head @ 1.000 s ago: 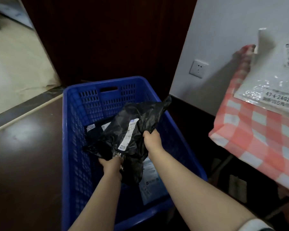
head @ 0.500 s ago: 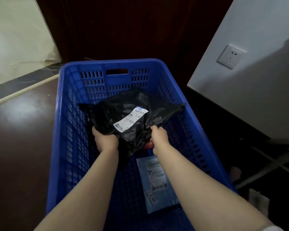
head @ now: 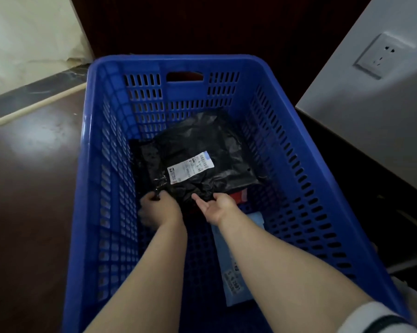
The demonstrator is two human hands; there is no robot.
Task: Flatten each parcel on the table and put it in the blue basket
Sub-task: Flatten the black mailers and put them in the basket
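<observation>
The black crinkled plastic mailer parcel (head: 202,162) with its white label is lying inside the blue slotted plastic basket (head: 178,61), toward the far end. The left hand (head: 158,209) is pinching the parcel's near-left corner. The right hand (head: 217,207) is lying palm-up and released, fingertips tucked under the near edge. If either hand is pulling away carelessly, the thin film is likely to be dragged up and bunched again. The near-right corner seems to be riding on a small red item (head: 240,197), so it may be settling tilted. The right forearm may also be nudging the flat light-blue parcel (head: 234,292) beneath it.
</observation>
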